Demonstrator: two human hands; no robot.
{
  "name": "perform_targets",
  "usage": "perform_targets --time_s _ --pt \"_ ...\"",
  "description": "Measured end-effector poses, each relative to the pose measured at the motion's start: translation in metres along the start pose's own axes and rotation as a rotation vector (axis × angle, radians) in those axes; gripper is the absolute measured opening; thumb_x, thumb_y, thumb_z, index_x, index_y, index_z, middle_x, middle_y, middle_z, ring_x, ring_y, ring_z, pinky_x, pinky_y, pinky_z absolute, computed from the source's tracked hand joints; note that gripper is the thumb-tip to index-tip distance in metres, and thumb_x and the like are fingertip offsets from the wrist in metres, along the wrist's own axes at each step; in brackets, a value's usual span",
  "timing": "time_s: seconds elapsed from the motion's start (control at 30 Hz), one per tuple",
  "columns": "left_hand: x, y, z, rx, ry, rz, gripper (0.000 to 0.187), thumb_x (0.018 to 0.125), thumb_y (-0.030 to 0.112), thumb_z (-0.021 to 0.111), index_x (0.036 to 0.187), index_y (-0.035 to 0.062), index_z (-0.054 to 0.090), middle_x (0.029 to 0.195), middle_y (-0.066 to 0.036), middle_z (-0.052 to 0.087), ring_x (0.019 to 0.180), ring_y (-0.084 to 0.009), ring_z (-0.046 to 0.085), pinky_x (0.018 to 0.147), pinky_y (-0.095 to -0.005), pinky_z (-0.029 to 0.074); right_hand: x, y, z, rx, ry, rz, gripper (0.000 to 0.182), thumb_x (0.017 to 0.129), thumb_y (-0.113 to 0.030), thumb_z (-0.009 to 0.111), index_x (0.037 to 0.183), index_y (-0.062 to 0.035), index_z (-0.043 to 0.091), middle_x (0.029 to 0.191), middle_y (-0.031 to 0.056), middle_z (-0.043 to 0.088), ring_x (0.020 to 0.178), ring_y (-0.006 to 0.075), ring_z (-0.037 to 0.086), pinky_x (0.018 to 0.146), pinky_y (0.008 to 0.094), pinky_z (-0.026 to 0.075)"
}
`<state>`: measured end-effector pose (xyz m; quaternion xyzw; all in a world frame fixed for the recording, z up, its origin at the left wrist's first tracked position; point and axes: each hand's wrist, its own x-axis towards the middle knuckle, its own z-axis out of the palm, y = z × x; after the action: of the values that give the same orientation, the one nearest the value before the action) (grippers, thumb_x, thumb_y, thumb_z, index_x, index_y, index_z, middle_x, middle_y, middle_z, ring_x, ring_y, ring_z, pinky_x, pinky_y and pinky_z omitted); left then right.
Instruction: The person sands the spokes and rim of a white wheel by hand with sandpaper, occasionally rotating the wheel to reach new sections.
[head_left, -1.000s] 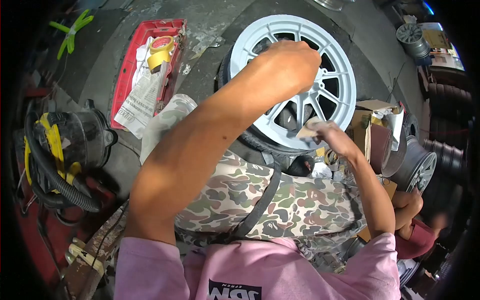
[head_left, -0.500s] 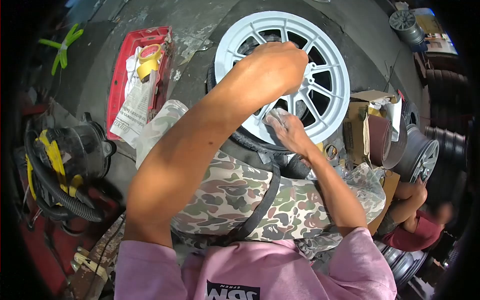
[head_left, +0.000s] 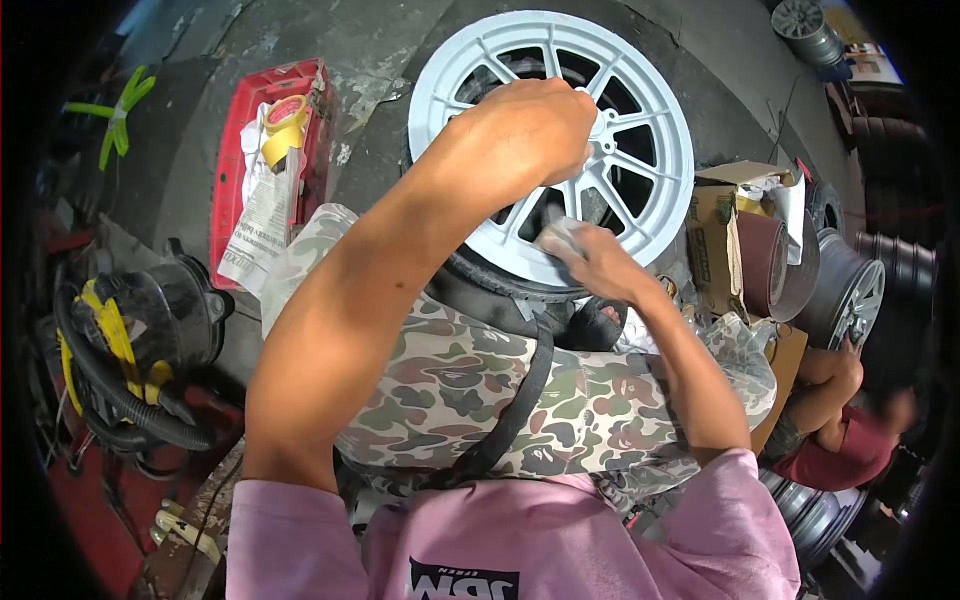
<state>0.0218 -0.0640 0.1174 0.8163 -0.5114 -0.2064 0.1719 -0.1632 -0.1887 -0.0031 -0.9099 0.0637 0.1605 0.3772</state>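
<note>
In front of my knees lies a pale grey multi-spoke wheel rim, face up on a dark tyre. My left hand is bent over the rim's spokes beside the hub, its fingers curled and mostly hidden under the hand. Whatever it may hold cannot be made out. Lower on the rim, near a spoke, my right hand pinches a crumpled whitish pad, slightly blurred, against the rim.
At the left are a red tray with yellow tape rolls and newspaper, and a black vacuum. A cardboard box stands at the right, near other rims and a seated person.
The view has shifted slightly, so the rim appears a little further left and up. My right hand and the pad have moved slightly on the rim; my left hand stays near the hub.
</note>
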Motion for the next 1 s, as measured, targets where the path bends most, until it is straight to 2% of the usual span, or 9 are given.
perform_targets --time_s 0.03,0.13,0.17,0.3,0.43,0.53,0.7,0.97,1.0 --pt "-0.001 -0.003 0.002 -0.013 0.024 0.027 0.032 0.092 0.028 0.064 0.095 -0.0037 0.071 0.085 -0.026 0.069 0.086 -0.0438 0.067 0.078 -0.0483 0.053 -0.011 -0.011 -0.016 0.046 -0.066 0.143 0.03 0.101 -0.029 0.051 0.095 -0.0021 0.063 0.083 0.0225 0.063 0.081 0.0406 0.063 0.078 0.0504 0.049" --pt "-0.005 -0.011 0.005 0.028 0.123 0.108 0.033 0.093 0.028 0.064 0.096 -0.0038 0.071 0.085 -0.026 0.069 0.086 -0.0436 0.068 0.078 -0.0484 0.053 -0.023 0.003 -0.017 -0.106 0.027 -0.02 0.027 0.101 -0.026 0.051 0.095 -0.0026 0.064 0.085 0.0205 0.063 0.081 0.0386 0.063 0.078 0.0501 0.049" --pt "-0.002 -0.011 0.004 0.029 0.128 0.115 0.033 0.093 0.028 0.064 0.096 -0.0038 0.071 0.085 -0.026 0.069 0.086 -0.0436 0.068 0.078 -0.0484 0.053 -0.019 0.003 -0.012 -0.132 -0.061 0.096 0.025 0.1 -0.023 0.052 0.095 -0.0015 0.064 0.087 0.0193 0.061 0.084 0.0386 0.062 0.078 0.0498 0.048" --pt "-0.001 -0.005 -0.002 0.042 0.011 0.011 0.033 0.093 0.028 0.064 0.096 -0.0044 0.071 0.087 -0.026 0.069 0.087 -0.0433 0.068 0.079 -0.0486 0.053 -0.006 -0.019 0.034 -0.287 0.322 -0.268 0.021 0.096 -0.018 0.058 0.101 -0.0001 0.067 0.099 0.019 0.059 0.095 0.0365 0.058 0.084 0.047 0.045" --pt "-0.004 0.002 -0.005 0.001 -0.02 -0.021 0.034 0.093 0.028 0.064 0.096 -0.0051 0.071 0.089 -0.026 0.07 0.087 -0.0434 0.068 0.08 -0.0488 0.053 -0.044 -0.007 0.013 -0.399 0.208 -0.191 0.019 0.094 -0.02 0.061 0.103 -0.0044 0.068 0.099 0.0124 0.057 0.093 0.0313 0.055 0.078 0.0435 0.04" --pt "-0.006 -0.004 -0.005 0.025 0.023 -0.008 0.034 0.093 0.028 0.064 0.096 -0.0044 0.071 0.089 -0.026 0.07 0.087 -0.0431 0.068 0.08 -0.0489 0.053 -0.056 -0.008 -0.004 -0.488 0.138 -0.141 0.017 0.093 -0.018 0.062 0.102 -0.0044 0.068 0.098 0.0121 0.056 0.091 0.0319 0.054 0.077 0.0455 0.04" --pt "0.0 0.002 -0.003 0.05 -0.021 -0.024 0.034 0.093 0.029 0.064 0.096 -0.0035 0.071 0.089 -0.026 0.07 0.088 -0.0427 0.068 0.08 -0.0489 0.053 -0.006 -0.03 0.033 -0.34 0.283 -0.346 0.018 0.092 -0.018 0.062 0.103 -0.004 0.067 0.1 0.0132 0.057 0.091 0.0309 0.055 0.077 0.0431 0.041" --pt "-0.011 -0.005 -0.008 0.009 0.062 -0.014 0.035 0.093 0.031 0.063 0.096 -0.0027 0.071 0.088 -0.025 0.07 0.088 -0.0417 0.068 0.081 -0.0495 0.053 -0.056 0.0 -0.004 -0.56 0.139 -0.207 0.019 0.093 -0.019 0.062 0.106 -0.0054 0.068 0.11 0.0142 0.059 0.099 0.0323 0.057 0.083 0.0464 0.043" --pt "-0.009 -0.002 -0.014 0.027 -0.024 -0.077 0.035 0.093 0.031 0.063 0.097 -0.0025 0.071 0.089 -0.025 0.07 0.089 -0.0417 0.068 0.081 -0.0492 0.053 -0.052 0.0 0.003 -0.562 0.144 -0.202 0.019 0.093 -0.019 0.062 0.106 -0.0054 0.068 0.11 0.0142 0.059 0.099 0.0323 0.057 0.083 0.0464 0.043"
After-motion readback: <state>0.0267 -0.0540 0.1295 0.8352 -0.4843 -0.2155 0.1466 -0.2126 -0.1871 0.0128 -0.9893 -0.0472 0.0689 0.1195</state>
